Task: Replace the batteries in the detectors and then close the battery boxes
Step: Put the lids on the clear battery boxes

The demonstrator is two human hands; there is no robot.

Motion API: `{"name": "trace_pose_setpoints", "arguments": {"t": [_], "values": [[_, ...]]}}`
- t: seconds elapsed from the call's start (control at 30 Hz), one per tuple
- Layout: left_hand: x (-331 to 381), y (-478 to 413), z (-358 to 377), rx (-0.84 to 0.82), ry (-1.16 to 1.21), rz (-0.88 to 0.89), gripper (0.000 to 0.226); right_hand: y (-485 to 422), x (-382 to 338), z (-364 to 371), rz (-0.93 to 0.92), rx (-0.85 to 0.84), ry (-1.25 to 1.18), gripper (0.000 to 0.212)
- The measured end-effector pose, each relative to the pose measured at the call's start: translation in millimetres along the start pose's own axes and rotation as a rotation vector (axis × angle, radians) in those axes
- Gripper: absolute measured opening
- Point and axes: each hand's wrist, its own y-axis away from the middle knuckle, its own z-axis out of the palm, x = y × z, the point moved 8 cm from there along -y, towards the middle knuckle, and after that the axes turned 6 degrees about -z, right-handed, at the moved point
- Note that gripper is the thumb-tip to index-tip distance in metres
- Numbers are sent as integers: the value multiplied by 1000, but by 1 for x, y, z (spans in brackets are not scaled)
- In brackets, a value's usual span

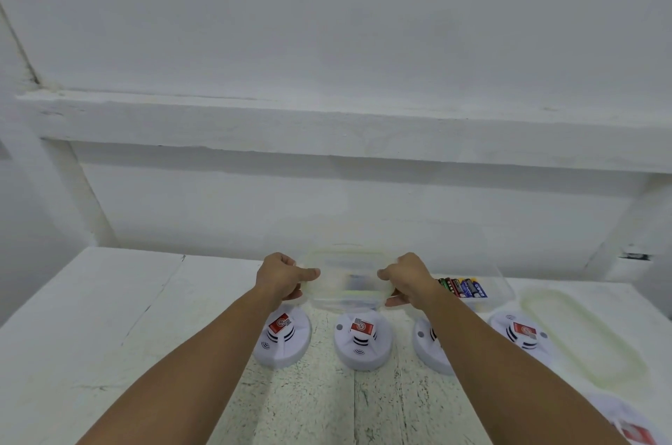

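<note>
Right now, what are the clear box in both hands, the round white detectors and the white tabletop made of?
Clear rectangular box: thin transparent plastic, likely; background shows through it, yellowish rim. Round white detectors: moulded plastic, smooth, slotted vents. White tabletop: probably painted wood, matte; plank seams, worn speckled paint.

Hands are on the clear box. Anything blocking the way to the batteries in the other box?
Nothing visible covers the batteries: their box is open, its lid lies apart to the right. But left hand and right hand both grip the clear box.
</note>
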Motion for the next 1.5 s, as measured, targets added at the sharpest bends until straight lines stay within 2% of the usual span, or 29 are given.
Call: {"name": "trace_pose_setpoints", "arguments": {"t": [0.07,0.17,0.27,0.47,0.7,0.87,1.03,1.23,1.4,1.5], "values": [[0,0,1,-7,10,2,48,2,1,0,6,-6,-1,25],[0,1,1,-14,21,-8,49,1,4,1,17,-9,-32,59],[0,3,1,-14,22,-14,49,0,5,2,24,-14,-55,69],[1,7,-1,-3,25,-20,51,-1,9,1,13,-4,-66,57],[1,11,-2,27,8,-11,59,1,5,0,-10,31,-42,60],[8,8,0,84,-184,59,36,3,5,-2,-3,99,50,61],[5,4,5,41,-109,11,20,3,8,-1,-7,94,63,60],[4,8,8,-21,-16,-90,18,0,5,1,-8,91,74,58],[5,10,10,-27,-7,-99,20,0,1,-4,-51,171,124,44],[7,11,9,-26,-20,-93,18,-2,4,-8,-24,180,73,40]]}}
